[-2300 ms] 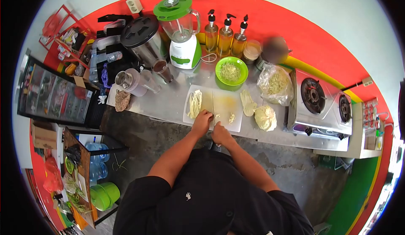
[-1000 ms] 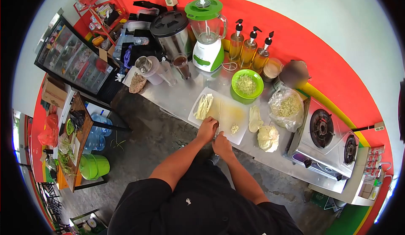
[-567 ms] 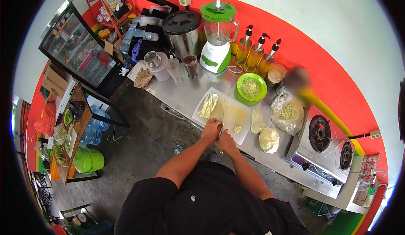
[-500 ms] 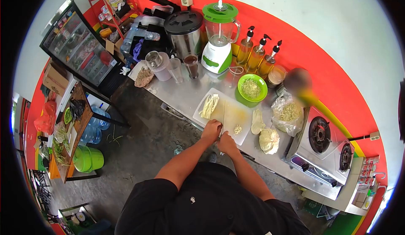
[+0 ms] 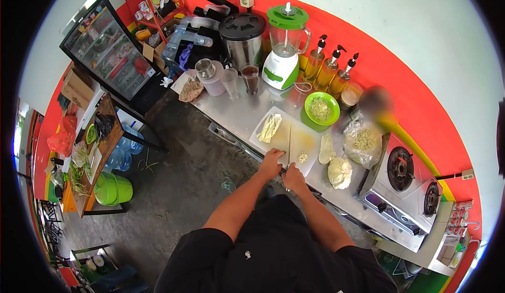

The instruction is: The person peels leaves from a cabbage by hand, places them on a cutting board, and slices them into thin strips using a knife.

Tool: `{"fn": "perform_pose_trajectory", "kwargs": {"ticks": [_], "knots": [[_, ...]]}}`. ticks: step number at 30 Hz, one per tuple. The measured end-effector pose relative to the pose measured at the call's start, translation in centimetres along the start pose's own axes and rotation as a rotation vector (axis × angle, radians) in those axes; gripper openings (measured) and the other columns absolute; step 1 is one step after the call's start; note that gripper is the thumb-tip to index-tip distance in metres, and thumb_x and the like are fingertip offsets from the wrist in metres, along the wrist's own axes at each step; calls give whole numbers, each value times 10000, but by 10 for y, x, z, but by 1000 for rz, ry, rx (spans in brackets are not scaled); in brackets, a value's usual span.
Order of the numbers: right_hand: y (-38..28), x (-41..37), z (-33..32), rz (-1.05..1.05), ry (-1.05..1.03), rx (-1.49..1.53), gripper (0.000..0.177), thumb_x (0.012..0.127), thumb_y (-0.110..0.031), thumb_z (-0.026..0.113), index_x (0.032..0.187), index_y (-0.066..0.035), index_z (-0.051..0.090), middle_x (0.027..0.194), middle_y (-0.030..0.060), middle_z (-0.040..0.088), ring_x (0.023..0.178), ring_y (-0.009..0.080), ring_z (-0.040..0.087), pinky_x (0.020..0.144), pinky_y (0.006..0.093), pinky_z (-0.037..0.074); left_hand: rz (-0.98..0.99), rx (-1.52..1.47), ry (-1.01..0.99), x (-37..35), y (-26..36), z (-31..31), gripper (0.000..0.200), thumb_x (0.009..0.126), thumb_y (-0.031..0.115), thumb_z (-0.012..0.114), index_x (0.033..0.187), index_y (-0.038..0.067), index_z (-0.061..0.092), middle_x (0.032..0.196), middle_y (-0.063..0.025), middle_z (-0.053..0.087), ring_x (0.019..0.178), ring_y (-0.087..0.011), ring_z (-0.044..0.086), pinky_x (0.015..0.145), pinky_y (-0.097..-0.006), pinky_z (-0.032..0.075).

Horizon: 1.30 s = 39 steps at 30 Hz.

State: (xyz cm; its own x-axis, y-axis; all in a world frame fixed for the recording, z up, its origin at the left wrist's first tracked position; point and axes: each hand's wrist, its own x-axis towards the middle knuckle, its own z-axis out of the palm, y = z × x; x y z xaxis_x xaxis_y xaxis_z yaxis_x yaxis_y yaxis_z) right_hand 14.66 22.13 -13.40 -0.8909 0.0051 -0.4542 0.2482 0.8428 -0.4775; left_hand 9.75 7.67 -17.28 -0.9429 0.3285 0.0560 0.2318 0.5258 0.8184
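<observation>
My right hand (image 5: pixel 293 178) is closed around the handle of a knife (image 5: pixel 290 141), whose thin blade points away from me across the white cutting board (image 5: pixel 309 136). Beside the blade, at the board's near edge, my left hand (image 5: pixel 271 163) has its fingers curled in; whatever they hold is hidden. Pale cabbage strips (image 5: pixel 270 128) lie on the board's left part. A small heap of chopped pieces (image 5: pixel 302 157) sits right of the knife. Just off the board's right side are a loose cabbage leaf (image 5: pixel 326 150) and a cabbage head (image 5: pixel 340 173).
Behind the board stands a green bowl (image 5: pixel 322 109) of shreds, with a blender (image 5: pixel 283 56) and pump bottles (image 5: pixel 327 72) further back. A plastic bag (image 5: pixel 363 141) of shreds and a gas stove (image 5: pixel 402 177) are to the right. Cups (image 5: pixel 250 79) stand at left.
The whole view has shifted, so the counter and things on it appear further right. Both hands stay at the board's near edge, the knife still in my right hand.
</observation>
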Motion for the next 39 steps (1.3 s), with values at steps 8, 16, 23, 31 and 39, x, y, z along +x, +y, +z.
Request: {"fn": "perform_pose_trajectory", "kwargs": {"ticks": [8, 16, 23, 31, 39], "knots": [[-1, 13, -3, -72, -47, -42, 526, 931, -291, 656, 1222, 78, 418, 1039, 319, 682, 980, 477, 691, 850, 540, 563, -52, -65, 46, 5, -10, 9, 473, 764, 26, 698, 1235, 44, 668, 1180, -171, 615, 1118, -355, 599, 953, -421, 507], [23, 21, -34, -111, -182, -147, 556, 917, -287, 647, 1256, 93, 424, 1059, 329, 678, 994, 481, 685, 868, 543, 553, -52, -59, 49, 1, -4, 3, 451, 799, 39, 696, 1249, 56, 662, 1148, -152, 624, 1062, -309, 635, 856, -389, 553], [44, 29, -38, -242, -129, -83, 528, 898, -248, 654, 1230, 104, 444, 991, 337, 689, 950, 487, 689, 842, 551, 550, -172, -43, 148, 6, 6, 12, 341, 784, 33, 694, 1125, 36, 709, 1035, -138, 665, 973, -289, 668, 816, -386, 559], [39, 31, -54, -263, -177, -70, 431, 892, -219, 626, 1147, 91, 470, 927, 337, 685, 897, 493, 684, 809, 552, 548, -319, 278, 466, 32, 22, -15, 453, 815, 58, 692, 1263, 94, 638, 1301, -175, 578, 1214, -398, 520, 1043, -471, 439], [26, 46, -53, -352, -170, -17, 423, 880, -211, 615, 1140, 88, 465, 889, 325, 683, 856, 487, 683, 785, 560, 542, -409, 384, 459, 34, 2, -19, 440, 814, 60, 723, 1246, 96, 651, 1267, -137, 572, 1216, -364, 529, 1046, -454, 466]]}}
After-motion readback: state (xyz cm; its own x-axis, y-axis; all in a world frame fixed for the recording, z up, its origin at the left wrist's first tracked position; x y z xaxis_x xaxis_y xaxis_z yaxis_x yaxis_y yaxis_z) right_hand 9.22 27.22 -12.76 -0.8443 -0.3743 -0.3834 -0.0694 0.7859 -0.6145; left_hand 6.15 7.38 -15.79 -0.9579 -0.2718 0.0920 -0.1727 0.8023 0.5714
